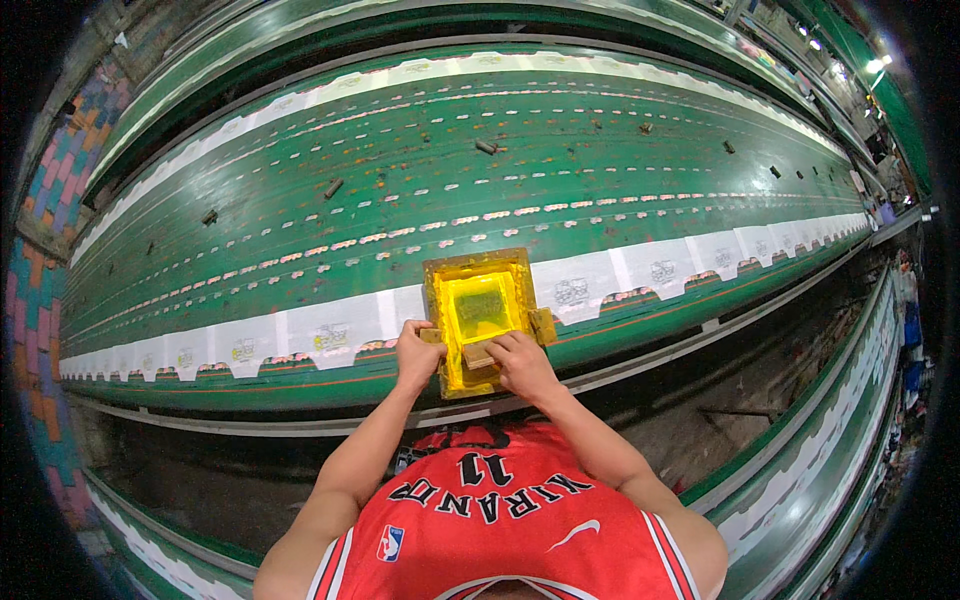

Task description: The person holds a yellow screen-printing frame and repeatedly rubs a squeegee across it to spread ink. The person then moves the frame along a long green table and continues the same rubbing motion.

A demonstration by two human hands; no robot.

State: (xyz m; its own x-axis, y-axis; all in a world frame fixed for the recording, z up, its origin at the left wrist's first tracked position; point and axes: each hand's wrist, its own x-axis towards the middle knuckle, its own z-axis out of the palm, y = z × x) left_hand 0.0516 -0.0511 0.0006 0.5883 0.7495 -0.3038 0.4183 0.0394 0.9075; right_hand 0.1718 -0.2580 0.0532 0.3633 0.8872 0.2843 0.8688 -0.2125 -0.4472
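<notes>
A small screen printing frame (434, 290), its inside coated with yellow ink, lies across the near row of white cloth pieces (590, 282) on a long green table. My left hand (420, 355) is closed on the wooden tab at the frame's left side. Inside the near end of the frame, my right hand (522, 364) grips a wooden squeegee (479, 356); its lower edge is hidden. Another wooden tab (542, 326) juts out at the right. Cloth pieces to the left carry line drawings with yellow patches, while those to the right show outlines only.
The green table (400, 225) bears rows of small printed marks and several small dark weights (486, 147). A second row of white cloth (420, 68) runs along its far side. Behind me on the right stands another green table (810, 480). Coloured floor tiles (75, 170) show at left.
</notes>
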